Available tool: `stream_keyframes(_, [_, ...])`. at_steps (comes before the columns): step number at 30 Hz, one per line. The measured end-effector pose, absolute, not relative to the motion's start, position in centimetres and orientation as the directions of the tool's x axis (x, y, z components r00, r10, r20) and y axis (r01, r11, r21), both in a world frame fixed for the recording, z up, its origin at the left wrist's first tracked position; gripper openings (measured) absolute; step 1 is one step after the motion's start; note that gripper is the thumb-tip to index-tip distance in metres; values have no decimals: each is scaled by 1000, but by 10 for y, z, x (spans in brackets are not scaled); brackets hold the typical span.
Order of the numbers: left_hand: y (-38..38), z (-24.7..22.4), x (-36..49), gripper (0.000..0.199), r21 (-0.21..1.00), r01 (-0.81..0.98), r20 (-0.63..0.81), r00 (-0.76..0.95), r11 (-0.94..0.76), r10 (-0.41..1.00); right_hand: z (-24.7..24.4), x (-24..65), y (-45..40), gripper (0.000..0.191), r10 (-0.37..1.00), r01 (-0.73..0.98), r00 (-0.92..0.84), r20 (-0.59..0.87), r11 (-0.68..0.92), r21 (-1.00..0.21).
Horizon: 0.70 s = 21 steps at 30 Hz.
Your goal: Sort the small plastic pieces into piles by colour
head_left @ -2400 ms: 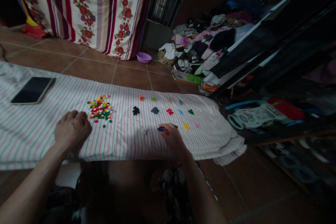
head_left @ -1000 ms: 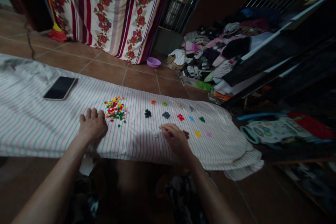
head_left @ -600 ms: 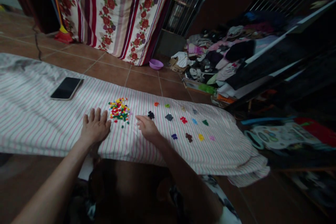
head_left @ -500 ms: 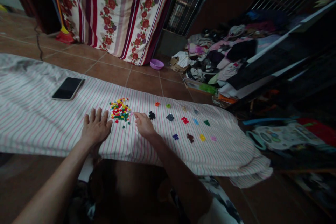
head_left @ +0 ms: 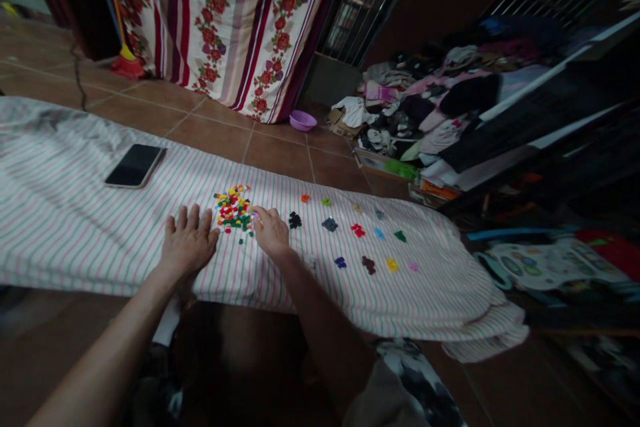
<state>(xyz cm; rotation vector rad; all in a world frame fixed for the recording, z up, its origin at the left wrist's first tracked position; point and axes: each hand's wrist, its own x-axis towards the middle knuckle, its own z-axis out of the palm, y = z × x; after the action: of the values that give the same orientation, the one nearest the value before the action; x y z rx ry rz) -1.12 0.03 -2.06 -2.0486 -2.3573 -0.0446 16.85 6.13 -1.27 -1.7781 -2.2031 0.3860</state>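
The mixed pile of small coloured pieces [head_left: 233, 213] lies just left of the right hand [head_left: 271, 231], whose curled fingertips are at its right edge (whether they pinch a piece, I cannot tell). The left hand [head_left: 190, 240], spread flat and holding nothing, borders the pile's left, near side. Farther out, black pieces [head_left: 295, 220] sit right of the right hand, and a phone [head_left: 134, 165] lies left and far on the cloth-covered bench [head_left: 75, 213].

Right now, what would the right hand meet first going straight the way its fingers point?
Likely the mixed-colour pile of small pieces, at its right edge; the right hand is so close that contact is unclear.
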Motion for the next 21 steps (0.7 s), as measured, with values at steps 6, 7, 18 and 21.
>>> stream_keyframes(6, [0, -18, -11, 62, -3, 991, 42, -133, 133, 990, -22, 169, 58, 32, 979, 890, -169, 118, 203, -408])
stream_keyframes(7, [0, -17, -10, 62, -4, 991, 42, -131, 131, 990, -22, 169, 58, 31, 979, 888, -163, 123, 200, -413])
stream_keyframes(18, [1, -11, -9, 60, -33, 992, 35, -118, 120, 992, -28, 170, 58, 15, 977, 872, -130, 171, 195, -449])
stream_keyframes(21, [0, -8, -8, 60, -44, 992, 23, -118, 119, 993, -28, 170, 57, 17, 976, 874, -132, 173, 196, -444])
